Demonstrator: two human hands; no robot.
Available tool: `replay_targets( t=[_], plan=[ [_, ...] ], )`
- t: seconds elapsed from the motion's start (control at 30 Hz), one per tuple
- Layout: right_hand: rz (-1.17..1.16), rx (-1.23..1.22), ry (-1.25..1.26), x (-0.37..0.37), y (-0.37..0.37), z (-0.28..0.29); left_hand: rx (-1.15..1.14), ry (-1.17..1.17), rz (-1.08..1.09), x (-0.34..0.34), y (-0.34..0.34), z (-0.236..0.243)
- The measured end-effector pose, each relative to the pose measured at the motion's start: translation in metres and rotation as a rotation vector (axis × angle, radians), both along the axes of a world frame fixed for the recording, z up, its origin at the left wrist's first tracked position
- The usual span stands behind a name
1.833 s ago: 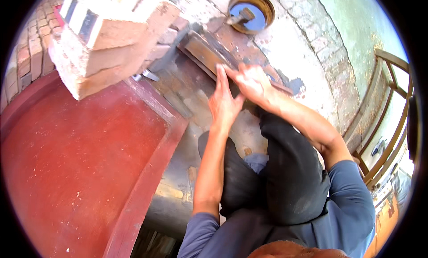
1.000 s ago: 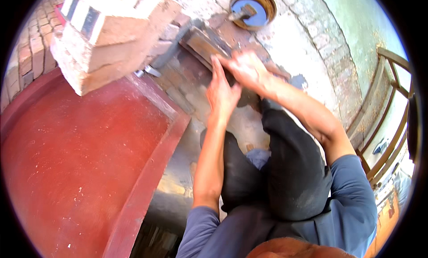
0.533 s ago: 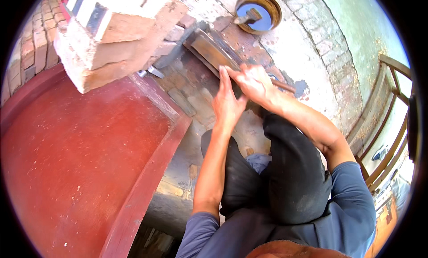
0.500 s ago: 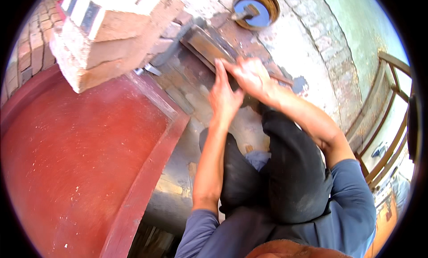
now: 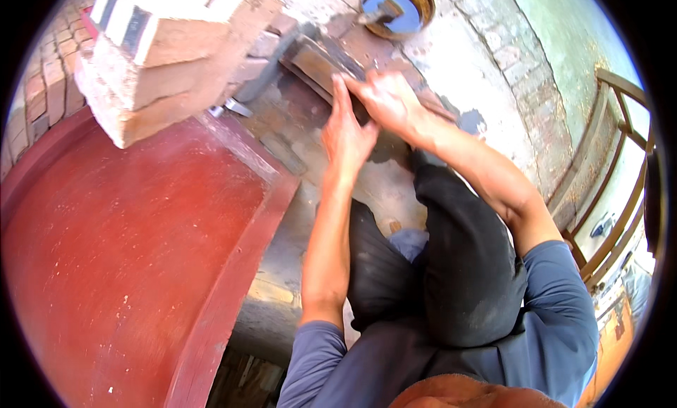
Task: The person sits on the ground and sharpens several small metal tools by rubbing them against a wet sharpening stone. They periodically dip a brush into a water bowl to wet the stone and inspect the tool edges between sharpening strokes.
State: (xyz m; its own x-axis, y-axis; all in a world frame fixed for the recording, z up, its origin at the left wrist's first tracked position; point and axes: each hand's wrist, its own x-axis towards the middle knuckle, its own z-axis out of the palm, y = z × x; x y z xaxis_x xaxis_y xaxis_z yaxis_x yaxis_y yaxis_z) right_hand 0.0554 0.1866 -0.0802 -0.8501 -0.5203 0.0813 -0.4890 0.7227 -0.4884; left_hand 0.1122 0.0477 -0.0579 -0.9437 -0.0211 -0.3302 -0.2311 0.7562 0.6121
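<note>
My left hand [image 5: 347,129] has its fingers extended and pressed together, fingertips down on a narrow, dark brown block [image 5: 309,64] lying on the brick floor ahead of me. My right hand [image 5: 391,101] is closed beside it, its fingers meeting the left fingertips over the block. Whatever they grip is hidden under the fingers. Just beyond sits a round, rusty-rimmed basin [image 5: 424,11] of bluish liquid with a flat brush [image 5: 382,14] in it. Small silver metal pieces [image 5: 237,107] lie to the left of the block.
A stack of pale bricks [image 5: 169,69] stands at upper left, above a large red panel with a raised border [image 5: 127,239] filling the left side. A wooden frame [image 5: 589,150] stands by the pale green wall at right. My bent legs in dark trousers are below my hands.
Both hands have shifted back and forth together along the block; now they are farther forward and left than half a second ago. The block, basin and brush look unchanged.
</note>
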Motion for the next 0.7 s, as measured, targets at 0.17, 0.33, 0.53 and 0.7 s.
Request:
replay_targets(
  t=[0.17, 0.33, 0.53, 0.7],
  plan=[
    [-0.016, -0.037, -0.02, 0.028, 0.016, 0.001, 0.0, -0.015, -0.048, 0.025, 0.004, 0.003],
    [-0.022, 0.017, -0.028, 0.011, 0.0, 0.006, 0.011, -0.045, -0.016, 0.006, -0.005, 0.003],
    [-0.018, 0.028, -0.019, 0.022, 0.009, 0.002, 0.001, -0.014, -0.034, 0.021, -0.002, -0.01],
    [0.003, -0.038, -0.016, 0.015, 0.009, 0.0, -0.054, -0.087, -0.039, 0.012, 0.0, 0.001]
  ],
)
